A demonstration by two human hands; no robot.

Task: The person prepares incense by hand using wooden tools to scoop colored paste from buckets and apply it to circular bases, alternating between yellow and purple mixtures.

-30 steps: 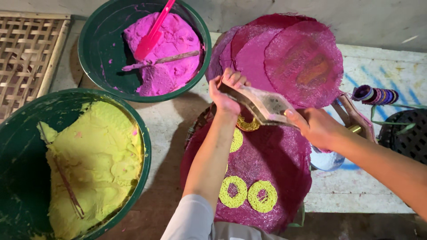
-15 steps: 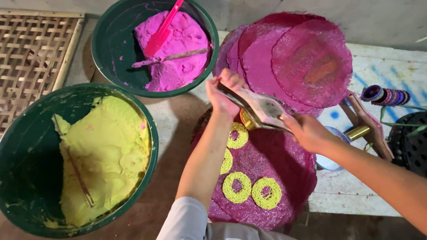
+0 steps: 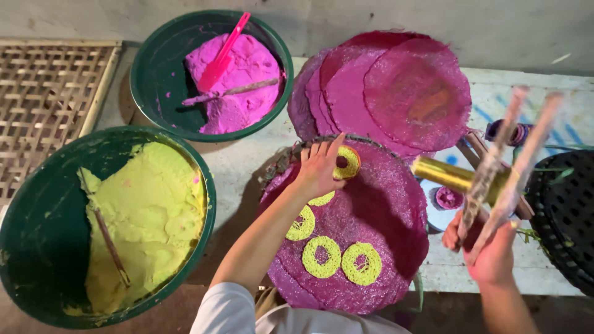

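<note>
Pale concrete worktop (image 3: pixel 247 161), stained, seen from above; woven bamboo lattice (image 3: pixel 49 105) at upper left of the frame.

Two dark green basins on the left: the upper one (image 3: pixel 154 93) holds pink paste with a pink spatula (image 3: pixel 223 52) and a stick in it; the lower, larger one (image 3: pixel 37 247) holds yellow-green paste with a stick lying across.

Centre of frame: a round magenta disc (image 3: pixel 371 247) on a woven tray, carrying yellow rings. Two complete rings sit side by side at lower centre, partial ones run up toward the left hand. Stack of bare magenta discs (image 3: pixel 396 93) overlaps behind it, at upper centre.

Left hand (image 3: pixel 318 170): palm down, fingers together and extended, fingertips touching the topmost yellow ring (image 3: pixel 348 162) near the disc's upper edge. Not pinching; pressing or steadying, I judge.

Right hand (image 3: pixel 489 247): at lower right, off the disc, closed round the lower end of a two-armed wooden press (image 3: pixel 504 161), blurred. Its long axis runs up and slightly right; the arms stand splayed apart at the top. A gold-coloured cylinder (image 3: pixel 445 176) lies just left of it, pointing toward the disc.

Key relation: the ring lies up-left of the press, across the disc; the left hand is on it, the right hand well apart.

Black perforated basket (image 3: pixel 569 210) at the right edge.
</note>
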